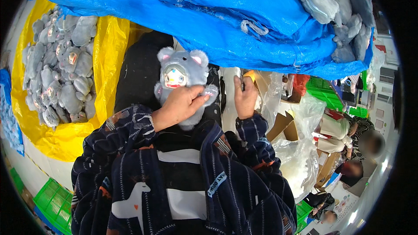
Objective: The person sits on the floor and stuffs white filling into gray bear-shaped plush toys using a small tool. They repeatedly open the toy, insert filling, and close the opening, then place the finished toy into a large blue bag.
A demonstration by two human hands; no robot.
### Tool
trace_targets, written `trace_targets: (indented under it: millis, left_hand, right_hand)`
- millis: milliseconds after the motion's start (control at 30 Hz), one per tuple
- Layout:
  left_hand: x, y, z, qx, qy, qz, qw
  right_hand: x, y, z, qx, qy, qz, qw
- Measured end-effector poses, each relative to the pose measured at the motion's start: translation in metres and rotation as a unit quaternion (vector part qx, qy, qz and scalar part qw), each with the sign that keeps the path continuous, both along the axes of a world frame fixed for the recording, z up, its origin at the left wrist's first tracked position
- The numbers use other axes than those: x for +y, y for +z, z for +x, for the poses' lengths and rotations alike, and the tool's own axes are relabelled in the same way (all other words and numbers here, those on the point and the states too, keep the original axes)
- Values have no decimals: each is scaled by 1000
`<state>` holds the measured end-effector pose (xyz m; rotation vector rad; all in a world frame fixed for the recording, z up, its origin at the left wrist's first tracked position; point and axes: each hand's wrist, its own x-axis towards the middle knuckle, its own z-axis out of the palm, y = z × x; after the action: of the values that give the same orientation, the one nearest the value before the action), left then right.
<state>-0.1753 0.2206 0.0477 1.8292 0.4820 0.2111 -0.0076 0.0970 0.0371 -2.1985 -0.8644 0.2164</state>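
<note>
A grey plush bear toy (185, 64) with pink inner ears and a pale doll face lies upright over my lap. My left hand (179, 105) reaches across its front, thumb and fingers pinched on the toy's paw at its right side. To the right of the toy, and apart from it, my right hand (246, 98) is raised with its fingers curled in. Something small and dark shows at those fingertips, too small to make out. The lower body of the toy is partly hidden behind my left hand.
At the left stands a yellow sack (111, 56) full of similar grey toys. A big blue sack (244, 8) spans the far side, with grey plush pieces (322, 6) at its right end. Clear plastic bags (300, 163), a cardboard box (283, 127) and green crates (324, 92) crowd the right.
</note>
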Motion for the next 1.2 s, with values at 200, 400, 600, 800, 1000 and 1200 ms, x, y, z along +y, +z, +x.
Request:
trace_targets:
  millis: [200, 400, 600, 800, 1000, 1200]
  left_hand:
    - [0, -1, 2, -11, -10, 4, 1000]
    - [-4, -15, 0, -47, 12, 25, 999]
    - [0, -1, 1, -25, 4, -10, 1000]
    - [0, 0, 1, 4, -12, 6, 1000]
    - [-5, -2, 0, -7, 9, 42, 999]
    - [-6, 1, 1, -2, 2, 62, 998]
  right_hand:
    - [0, 28, -22, 123, 172, 80, 974]
    - [10, 28, -32, -80, 253, -9, 964]
    - [-15, -16, 8, -110, 97, -46, 988]
    - [-8, 27, -22, 97, 119, 63, 986]
    - [7, 31, -31, -44, 224, -33, 973]
    - [2, 25, -27, 138, 29, 45, 989]
